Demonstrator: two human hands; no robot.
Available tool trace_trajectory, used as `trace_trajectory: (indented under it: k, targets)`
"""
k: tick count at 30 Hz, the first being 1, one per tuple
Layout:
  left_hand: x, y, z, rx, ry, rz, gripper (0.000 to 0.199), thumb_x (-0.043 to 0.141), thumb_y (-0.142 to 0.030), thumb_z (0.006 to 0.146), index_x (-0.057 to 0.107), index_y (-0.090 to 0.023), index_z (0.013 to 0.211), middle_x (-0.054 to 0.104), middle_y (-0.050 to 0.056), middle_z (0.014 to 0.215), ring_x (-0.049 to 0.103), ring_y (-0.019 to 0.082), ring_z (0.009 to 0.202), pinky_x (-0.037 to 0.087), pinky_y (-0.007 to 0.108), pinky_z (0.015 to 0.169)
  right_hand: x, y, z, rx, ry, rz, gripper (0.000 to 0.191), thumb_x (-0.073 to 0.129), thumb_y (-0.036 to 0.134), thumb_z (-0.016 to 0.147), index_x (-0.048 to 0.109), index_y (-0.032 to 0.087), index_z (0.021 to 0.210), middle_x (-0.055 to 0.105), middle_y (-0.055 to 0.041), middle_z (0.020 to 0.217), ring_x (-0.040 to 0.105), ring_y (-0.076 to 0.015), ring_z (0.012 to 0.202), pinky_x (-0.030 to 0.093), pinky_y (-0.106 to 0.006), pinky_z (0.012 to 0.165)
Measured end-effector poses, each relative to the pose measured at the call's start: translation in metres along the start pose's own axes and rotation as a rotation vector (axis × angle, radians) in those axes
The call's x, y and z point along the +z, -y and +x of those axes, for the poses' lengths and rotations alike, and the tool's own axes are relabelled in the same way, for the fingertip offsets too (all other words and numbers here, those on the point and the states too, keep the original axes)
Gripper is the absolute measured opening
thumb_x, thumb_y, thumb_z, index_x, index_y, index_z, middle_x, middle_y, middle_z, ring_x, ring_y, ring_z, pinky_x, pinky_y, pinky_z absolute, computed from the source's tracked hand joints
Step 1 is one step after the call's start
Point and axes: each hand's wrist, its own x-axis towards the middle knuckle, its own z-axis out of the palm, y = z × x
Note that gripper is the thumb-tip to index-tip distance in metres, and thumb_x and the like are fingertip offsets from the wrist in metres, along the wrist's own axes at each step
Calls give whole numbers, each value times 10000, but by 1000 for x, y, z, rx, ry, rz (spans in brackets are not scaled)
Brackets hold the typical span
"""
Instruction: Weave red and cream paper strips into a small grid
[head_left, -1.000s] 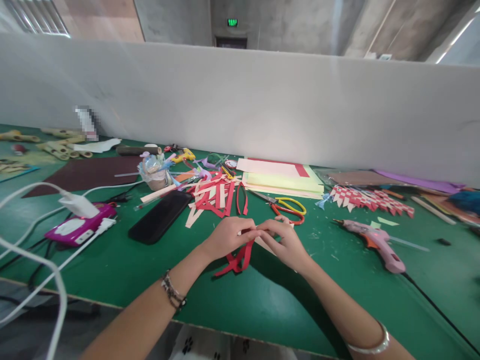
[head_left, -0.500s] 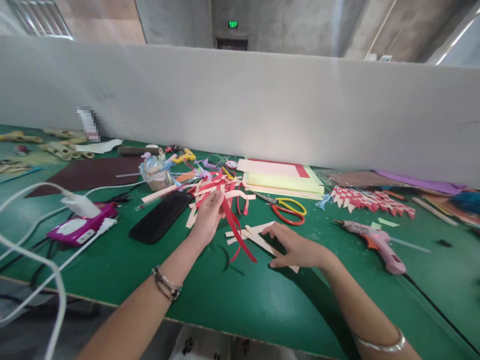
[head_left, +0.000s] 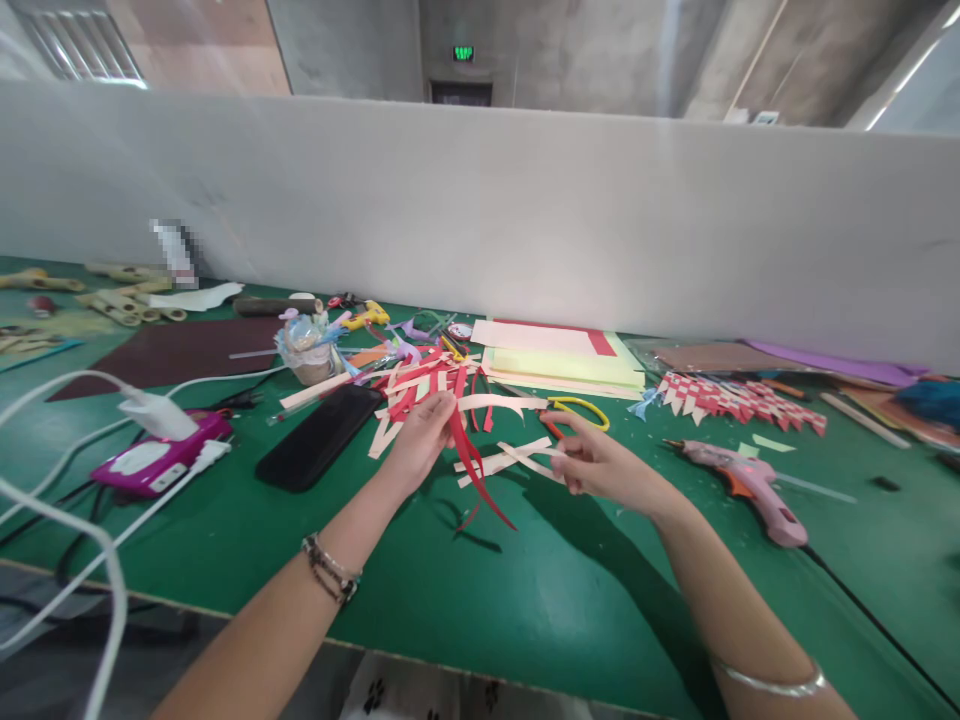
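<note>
My left hand [head_left: 418,440] pinches red paper strips [head_left: 474,472] that hang down in curls, with a cream strip [head_left: 495,402] reaching out to the right from the same fingers. Between the thumb and fingers of my right hand [head_left: 611,468] is the end of another cream paper strip [head_left: 534,464], lifted at that end. More cream strips [head_left: 487,466] lie crossed on the green table just left of it. Scissors with yellow and red handles [head_left: 592,403] lie behind my right hand, which partly covers them. A pile of red and cream strips [head_left: 420,372] spreads behind my left hand.
A black phone [head_left: 319,440] and a magenta power strip [head_left: 161,455] with white cables are at left. A pink glue gun [head_left: 750,480] rests at right, near a red-and-cream woven paper piece [head_left: 739,402]. Paper sheets [head_left: 559,355] lie behind, before a white partition [head_left: 480,210].
My right hand has closed on a cream strip and raised its end off the table. My left hand keeps its strips, turned slightly so the cream one points more to the right.
</note>
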Motion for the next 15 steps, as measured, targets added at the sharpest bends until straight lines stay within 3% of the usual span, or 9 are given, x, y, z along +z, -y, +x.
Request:
trace_trajectory:
  k: [3, 8, 12, 15]
  targets:
    - [2, -1, 0, -30, -18, -50, 353, 695, -443, 661, 509, -150, 597, 494, -54, 494, 448, 51, 454, 395, 163, 470, 4, 8, 0, -79, -52, 410, 356, 620, 288, 748, 470, 252, 1069, 551, 70, 643, 486, -33, 483, 390, -127, 454]
    - [3, 0, 0, -100, -48, -201, 293, 710, -356, 674, 541, -134, 583, 520, -44, 513, 484, 50, 460, 439, 167, 501, 7, 4, 8, -43, -168, 895, 176, 689, 227, 693, 533, 202, 771, 582, 64, 628, 521, -3, 465, 445, -71, 467]
    - [3, -1, 1, -110, -87, -255, 271, 712, -308, 683, 535, -130, 582, 519, -50, 510, 477, 40, 450, 398, 136, 441, 7, 2, 11, -49, -284, 1086, 133, 610, 138, 710, 578, 206, 820, 644, 44, 710, 616, -29, 600, 517, -92, 604]
    - [1, -7, 2, -123, -89, -324, 310, 685, -329, 716, 494, -137, 566, 479, -66, 494, 457, 36, 431, 404, 148, 443, 8, 6, 9, -106, -312, 1106, 294, 465, 64, 702, 583, 208, 928, 674, -14, 923, 640, -80, 881, 532, -171, 753]
